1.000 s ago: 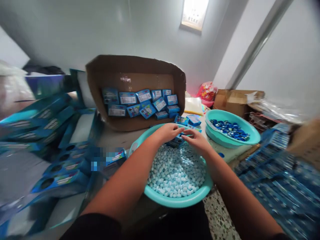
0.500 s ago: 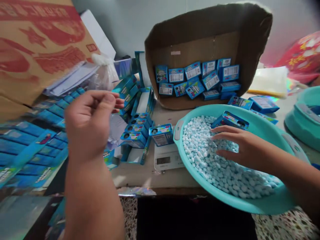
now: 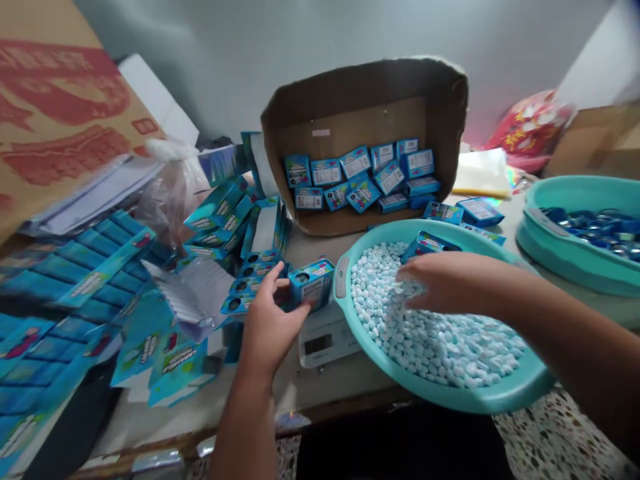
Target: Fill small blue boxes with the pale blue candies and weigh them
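Between L fingers point(image 3: 280, 283): blue box point(image 3: 313, 283)

Two teal basins point(image 3: 500, 397) stood at right, one open carton point(image 3: 367, 93) at upper centre held about thirteen small blue boxes point(image 3: 361, 175), and one white scale point(image 3: 325, 341) sat at centre.

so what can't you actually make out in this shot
- Head view: the scale display is too small to read, and the small box on it covers its platform.
- The right hand hides whatever its fingers hold among the candies.
- The left hand covers the box's near side, so its grip is unclear.
- Box labels in the carton are too small to read.
- The blue-caps basin is cut off at the right edge.
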### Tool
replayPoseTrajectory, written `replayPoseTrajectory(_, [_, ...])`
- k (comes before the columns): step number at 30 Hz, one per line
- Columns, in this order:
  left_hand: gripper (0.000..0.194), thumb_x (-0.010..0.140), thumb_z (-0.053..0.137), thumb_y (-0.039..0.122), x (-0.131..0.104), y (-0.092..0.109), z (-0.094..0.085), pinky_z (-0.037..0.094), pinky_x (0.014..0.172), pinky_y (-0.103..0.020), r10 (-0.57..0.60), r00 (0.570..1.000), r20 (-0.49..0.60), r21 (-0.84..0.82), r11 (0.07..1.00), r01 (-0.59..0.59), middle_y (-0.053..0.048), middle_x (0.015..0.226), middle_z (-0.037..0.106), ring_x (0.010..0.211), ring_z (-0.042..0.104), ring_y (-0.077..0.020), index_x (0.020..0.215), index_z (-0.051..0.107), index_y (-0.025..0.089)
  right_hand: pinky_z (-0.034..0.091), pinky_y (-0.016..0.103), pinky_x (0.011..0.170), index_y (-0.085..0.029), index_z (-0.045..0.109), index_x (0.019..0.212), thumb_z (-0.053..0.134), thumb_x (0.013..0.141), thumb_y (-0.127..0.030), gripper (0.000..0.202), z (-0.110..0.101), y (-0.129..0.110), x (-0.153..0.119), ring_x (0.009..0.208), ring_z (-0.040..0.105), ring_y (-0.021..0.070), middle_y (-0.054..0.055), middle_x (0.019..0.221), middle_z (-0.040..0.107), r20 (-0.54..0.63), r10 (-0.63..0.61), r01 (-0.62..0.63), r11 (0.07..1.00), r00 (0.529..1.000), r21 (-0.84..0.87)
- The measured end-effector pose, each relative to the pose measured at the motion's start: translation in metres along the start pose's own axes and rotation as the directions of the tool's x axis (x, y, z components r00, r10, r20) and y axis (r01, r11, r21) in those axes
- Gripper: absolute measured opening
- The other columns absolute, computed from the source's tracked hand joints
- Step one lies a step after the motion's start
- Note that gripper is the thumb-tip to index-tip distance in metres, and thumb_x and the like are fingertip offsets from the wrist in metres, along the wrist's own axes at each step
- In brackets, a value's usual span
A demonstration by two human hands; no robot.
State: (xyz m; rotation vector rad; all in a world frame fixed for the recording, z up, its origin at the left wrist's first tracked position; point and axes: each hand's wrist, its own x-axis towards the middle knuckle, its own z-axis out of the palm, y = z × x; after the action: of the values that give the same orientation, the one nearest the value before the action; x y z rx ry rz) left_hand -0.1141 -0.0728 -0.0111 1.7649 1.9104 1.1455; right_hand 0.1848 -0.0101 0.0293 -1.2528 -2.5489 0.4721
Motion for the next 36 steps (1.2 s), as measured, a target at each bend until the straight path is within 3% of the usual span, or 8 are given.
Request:
replayPoseTrajectory(3, [0.045, 0.081, 0.072, 0.031, 0.011, 0.024, -0.005, 0.051, 0.092, -0.043, 0.405, 0.899, -0.166, 0.194, 0.908, -0.372, -0.007, 0.107, 0.065, 0.099, 0.062, -0.0251, 0.124, 0.062, 0.025, 0.029, 0.029, 0.055, -0.020, 0.070, 0.067, 0.081, 0.070, -0.028, 0.014, -0.011, -0.023, 0.036, 0.049, 0.043, 0.0110, 0.001, 0.060, 0.060, -0.251, 0.034, 0.028, 0.970, 0.967, 0.240])
replayPoseTrajectory(7, [0.045, 0.085, 0.064, 0.015, 0.023, 0.055, -0.001, 0.049, 0.090, -0.041, 0.757, 0.652, 0.027, 0.332, 0.609, -0.720, -0.009, 0.103, 0.064, 0.098, 0.057, -0.0249, 0.130, 0.058, 0.020, 0.032, 0.026, 0.059, -0.018, 0.071, 0.077, 0.060, 0.089, -0.025, 0.018, -0.005, -0.021, 0.059, 0.061, 0.051, 0.0127, 0.002, 0.072, 0.066, -0.444, 0.105, 0.109, 0.896, 0.890, 0.430])
replayPoseTrajectory(11, [0.047, 0.086, 0.059, 0.007, 0.031, 0.062, 0.010, 0.049, 0.093, -0.040, 0.819, 0.537, 0.202, 0.334, 0.457, -0.824, -0.010, 0.110, 0.065, 0.102, 0.055, -0.0256, 0.132, 0.056, 0.015, 0.029, 0.026, 0.056, -0.016, 0.067, 0.072, 0.054, 0.093, -0.025, 0.026, 0.001, -0.003, 0.055, 0.057, 0.047, 0.0120, 0.001, 0.063, 0.061, -0.416, 0.166, 0.008, 0.923, 0.894, 0.385])
replayPoseTrajectory(15, [0.049, 0.083, 0.061, 0.002, 0.032, 0.061, 0.013, 0.050, 0.092, -0.041, 0.843, 0.460, 0.277, 0.386, 0.341, -0.857, -0.010, 0.114, 0.066, 0.100, 0.054, -0.0260, 0.131, 0.057, 0.013, 0.033, 0.025, 0.063, -0.015, 0.069, 0.081, 0.047, 0.096, -0.026, 0.029, -0.003, 0.000, 0.052, 0.070, 0.055, 0.0136, 0.005, 0.080, 0.068, -0.367, 0.105, 0.006, 0.957, 0.924, 0.289])
replayPoseTrajectory(23, [0.046, 0.086, 0.062, 0.002, 0.041, 0.057, -0.007, 0.049, 0.097, -0.043, 0.864, 0.267, 0.427, 0.362, 0.108, -0.926, -0.008, 0.123, 0.065, 0.108, 0.054, -0.0264, 0.131, 0.057, 0.011, 0.034, 0.025, 0.063, -0.015, 0.069, 0.083, 0.044, 0.093, -0.022, 0.028, 0.002, -0.004, 0.051, 0.077, 0.059, 0.0156, 0.007, 0.090, 0.071, -0.254, 0.124, -0.089, 0.986, 0.959, 0.144])
replayPoseTrajectory(27, [0.042, 0.090, 0.059, 0.006, 0.042, 0.057, -0.020, 0.048, 0.095, -0.044, 0.854, 0.197, 0.481, 0.356, 0.015, -0.934, -0.010, 0.122, 0.065, 0.107, 0.054, -0.0275, 0.131, 0.056, 0.008, 0.033, 0.025, 0.061, -0.016, 0.070, 0.083, 0.044, 0.092, -0.026, 0.029, 0.002, -0.003, 0.051, 0.076, 0.059, 0.0157, 0.006, 0.089, 0.072, -0.241, 0.102, -0.073, 0.990, 0.965, 0.124])
replayPoseTrajectory(31, [0.044, 0.089, 0.061, 0.007, 0.031, 0.060, -0.020, 0.046, 0.095, -0.043, 0.867, 0.259, 0.425, 0.368, 0.096, -0.925, -0.007, 0.122, 0.066, 0.105, 0.055, -0.0257, 0.132, 0.057, 0.013, 0.034, 0.025, 0.062, -0.016, 0.072, 0.090, 0.047, 0.092, -0.029, 0.028, 0.000, -0.003, 0.051, 0.079, 0.061, 0.0163, 0.007, 0.094, 0.073, -0.241, 0.099, -0.078, 0.992, 0.966, 0.095])
replayPoseTrajectory(36, [0.041, 0.088, 0.060, 0.005, 0.022, 0.064, -0.010, 0.045, 0.094, -0.044, 0.860, 0.240, 0.449, 0.329, 0.090, -0.940, -0.009, 0.118, 0.066, 0.103, 0.054, -0.0267, 0.128, 0.060, 0.012, 0.036, 0.026, 0.065, -0.013, 0.073, 0.086, 0.047, 0.092, -0.026, 0.029, -0.001, -0.006, 0.050, 0.080, 0.062, 0.0172, 0.011, 0.093, 0.073, -0.192, 0.034, -0.028, 0.999, 0.981, 0.037])
